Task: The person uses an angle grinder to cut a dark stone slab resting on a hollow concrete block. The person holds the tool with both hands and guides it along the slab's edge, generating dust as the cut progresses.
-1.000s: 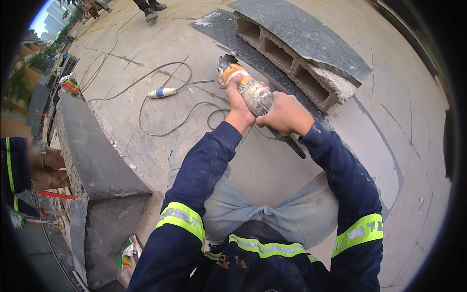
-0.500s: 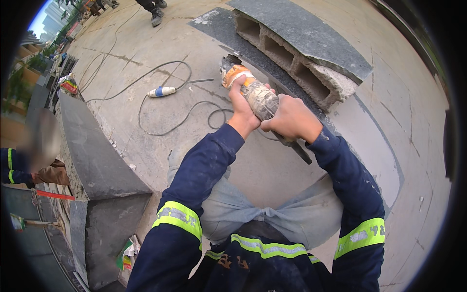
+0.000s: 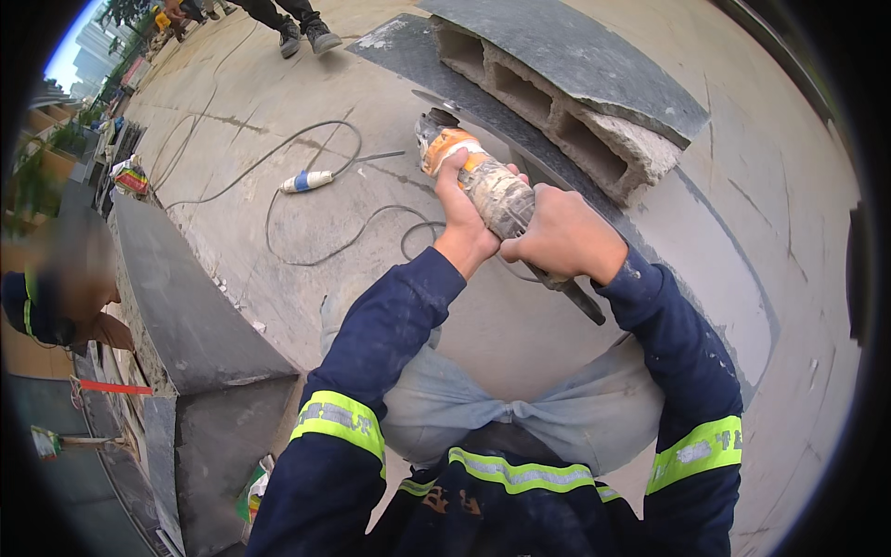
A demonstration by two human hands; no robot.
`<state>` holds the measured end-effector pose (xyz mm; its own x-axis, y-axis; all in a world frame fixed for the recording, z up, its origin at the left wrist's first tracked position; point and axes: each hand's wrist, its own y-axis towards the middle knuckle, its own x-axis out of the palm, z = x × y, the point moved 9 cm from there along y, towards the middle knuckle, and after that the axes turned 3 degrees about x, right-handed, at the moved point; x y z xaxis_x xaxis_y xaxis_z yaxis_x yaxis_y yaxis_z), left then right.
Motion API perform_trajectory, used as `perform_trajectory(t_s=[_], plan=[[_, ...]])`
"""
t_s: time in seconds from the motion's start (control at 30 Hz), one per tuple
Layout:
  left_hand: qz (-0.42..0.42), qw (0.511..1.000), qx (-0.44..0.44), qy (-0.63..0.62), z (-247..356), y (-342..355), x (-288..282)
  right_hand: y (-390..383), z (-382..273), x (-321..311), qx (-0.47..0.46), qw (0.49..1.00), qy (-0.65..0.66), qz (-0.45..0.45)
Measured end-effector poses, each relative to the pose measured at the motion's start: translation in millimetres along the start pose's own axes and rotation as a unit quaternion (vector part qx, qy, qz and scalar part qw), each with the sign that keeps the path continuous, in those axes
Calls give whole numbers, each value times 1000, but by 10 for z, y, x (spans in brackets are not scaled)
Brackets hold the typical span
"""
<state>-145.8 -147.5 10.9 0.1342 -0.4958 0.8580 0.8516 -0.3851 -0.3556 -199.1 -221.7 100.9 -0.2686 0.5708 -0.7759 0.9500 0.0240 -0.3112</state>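
Note:
Both my hands grip a worn angle grinder [image 3: 492,193], its orange and whitish body smeared with dust. My left hand [image 3: 467,221] wraps the body from beneath, thumb on top. Around the rear end closes my right hand [image 3: 571,237], with a dark handle-like part or cord sticking out below it. The grinder's head and thin disc lie beside the edge of a dark stone slab [image 3: 399,48]; whether they touch, I cannot tell. A hollow concrete block [image 3: 608,148] rests on that slab, with another grey slab [image 3: 575,56] on top.
A grey cord with a blue-and-white connector [image 3: 306,181] loops over the concrete floor on the left. Large dark slabs [image 3: 186,297] stand at the left, with a co-worker [image 3: 42,306] behind them. Another person's shoes [image 3: 306,39] show at the top.
The person at the top has stepped further into view. The co-worker at the left has shifted position. My hands keep the same grip, and the grinder has barely moved.

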Motion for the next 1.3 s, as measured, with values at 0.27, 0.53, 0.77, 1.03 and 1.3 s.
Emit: perform_trajectory(t_s=[0.27,0.53,0.77,1.03,1.3], plan=[[0,1000,-2,-6,32,121,-87,104,26,41,-8,1000,-4,2],[12,1000,20,3,134,207,-114,256,31,87,-21,1000,1,18],[4,999,36,6,231,315,-128,412,29,104,-10,1000,-14,24],[9,999,51,14,315,461,-175,537,-5,105,-18,1000,-14,6],[-2,998,58,33,391,588,-216,657,-7,136,-21,1000,-16,2]])
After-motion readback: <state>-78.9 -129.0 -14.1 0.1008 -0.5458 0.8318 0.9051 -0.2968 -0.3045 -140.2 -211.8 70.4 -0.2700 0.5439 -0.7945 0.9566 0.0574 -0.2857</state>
